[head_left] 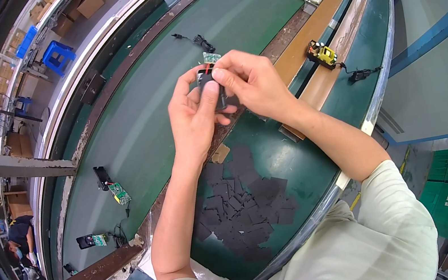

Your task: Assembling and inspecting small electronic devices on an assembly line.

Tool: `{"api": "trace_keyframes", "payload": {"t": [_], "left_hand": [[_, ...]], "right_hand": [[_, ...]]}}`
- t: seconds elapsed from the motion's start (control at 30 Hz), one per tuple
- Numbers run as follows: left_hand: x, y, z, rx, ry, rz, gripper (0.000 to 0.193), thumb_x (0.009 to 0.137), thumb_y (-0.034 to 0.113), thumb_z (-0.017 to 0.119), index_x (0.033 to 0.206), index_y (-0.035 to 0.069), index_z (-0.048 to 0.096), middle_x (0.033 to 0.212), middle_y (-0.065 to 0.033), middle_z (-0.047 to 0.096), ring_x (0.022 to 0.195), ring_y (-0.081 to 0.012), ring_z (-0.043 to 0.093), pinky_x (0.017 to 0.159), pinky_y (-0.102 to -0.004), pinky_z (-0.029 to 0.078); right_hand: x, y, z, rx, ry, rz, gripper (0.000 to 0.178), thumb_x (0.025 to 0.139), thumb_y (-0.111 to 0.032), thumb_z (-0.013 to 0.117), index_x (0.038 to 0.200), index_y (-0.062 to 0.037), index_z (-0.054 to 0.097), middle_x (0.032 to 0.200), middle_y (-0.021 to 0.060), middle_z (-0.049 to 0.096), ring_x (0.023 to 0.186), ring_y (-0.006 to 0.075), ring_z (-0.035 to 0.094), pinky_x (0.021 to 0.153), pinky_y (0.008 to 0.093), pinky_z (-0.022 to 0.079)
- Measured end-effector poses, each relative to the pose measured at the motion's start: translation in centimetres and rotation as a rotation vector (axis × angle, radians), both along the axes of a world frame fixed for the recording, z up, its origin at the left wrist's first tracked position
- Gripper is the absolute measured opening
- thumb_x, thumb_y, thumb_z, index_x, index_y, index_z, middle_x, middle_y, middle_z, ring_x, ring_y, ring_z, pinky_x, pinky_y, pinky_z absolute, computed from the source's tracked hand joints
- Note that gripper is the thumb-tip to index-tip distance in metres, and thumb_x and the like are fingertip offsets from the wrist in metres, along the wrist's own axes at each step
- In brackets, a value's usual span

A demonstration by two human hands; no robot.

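Both my hands meet over the green belt around a black plastic casing [222,99]. My left hand [191,116] wraps the casing from the left, its thumb lying along the front. My right hand [253,81] closes on the casing's upper right side, thumb and fingertips bent against it. From the casing's top end a small green circuit board [212,57] sticks out, with a bit of red wire between the two. What lies under my right fingertips is hidden. Just beyond the board, a black cable [200,42] rests on the belt.
Thin black pieces [244,203] lie heaped on the green worktop below my hands. On the belt at left are casings with circuit boards [119,193] and cables. A yellow component on a board [324,55] sits on the wooden rail at right. A metal edge [367,122] borders the worktop.
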State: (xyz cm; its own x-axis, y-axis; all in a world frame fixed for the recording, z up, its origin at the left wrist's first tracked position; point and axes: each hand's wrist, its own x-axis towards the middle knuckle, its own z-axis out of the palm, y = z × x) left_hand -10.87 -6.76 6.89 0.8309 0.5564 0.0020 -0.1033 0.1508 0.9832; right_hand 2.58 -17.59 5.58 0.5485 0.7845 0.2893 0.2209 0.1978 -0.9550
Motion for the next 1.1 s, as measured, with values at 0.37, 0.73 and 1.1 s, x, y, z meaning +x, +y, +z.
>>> {"api": "trace_keyframes", "payload": {"t": [0.37, 0.73, 1.1], "left_hand": [[-0.6, 0.9, 1.9, 0.057, 0.080, -0.128, 0.026, 0.110, 0.017, 0.065, 0.131, 0.003, 0.063, 0.090, -0.0115, 0.076, 0.063, -0.0111, 0.070, 0.046, -0.0200, 0.044], [-0.2, 0.9, 0.3, 0.550, 0.122, 0.217, 0.017, 0.105, 0.008, 0.068, 0.120, 0.001, 0.068, 0.090, -0.0095, 0.077, 0.068, -0.0144, 0.072, 0.058, -0.0304, 0.055], [0.0, 0.9, -0.5, 0.890, 0.076, 0.405, 0.020, 0.100, 0.003, 0.069, 0.120, 0.001, 0.068, 0.097, -0.0152, 0.075, 0.084, -0.0225, 0.076, 0.072, -0.0358, 0.059]], "right_hand": [[4.9, -0.6, 0.6, 0.051, -0.167, 0.064, 0.027, 0.101, -0.025, 0.077, 0.111, -0.0012, 0.072, 0.113, 0.0055, 0.070, 0.100, 0.0104, 0.063, 0.087, 0.0297, 0.053], [3.2, -0.8, 1.9, -0.361, 0.127, 0.301, 0.042, 0.104, -0.041, 0.072, 0.113, 0.0003, 0.071, 0.105, 0.0048, 0.071, 0.093, 0.0108, 0.063, 0.080, 0.0321, 0.054], [-1.4, -0.3, 1.1, -0.009, -0.414, -0.129, 0.029, 0.097, -0.022, 0.078, 0.108, 0.0050, 0.071, 0.087, 0.0076, 0.062, 0.071, 0.0124, 0.059, 0.062, 0.0311, 0.049]]}}
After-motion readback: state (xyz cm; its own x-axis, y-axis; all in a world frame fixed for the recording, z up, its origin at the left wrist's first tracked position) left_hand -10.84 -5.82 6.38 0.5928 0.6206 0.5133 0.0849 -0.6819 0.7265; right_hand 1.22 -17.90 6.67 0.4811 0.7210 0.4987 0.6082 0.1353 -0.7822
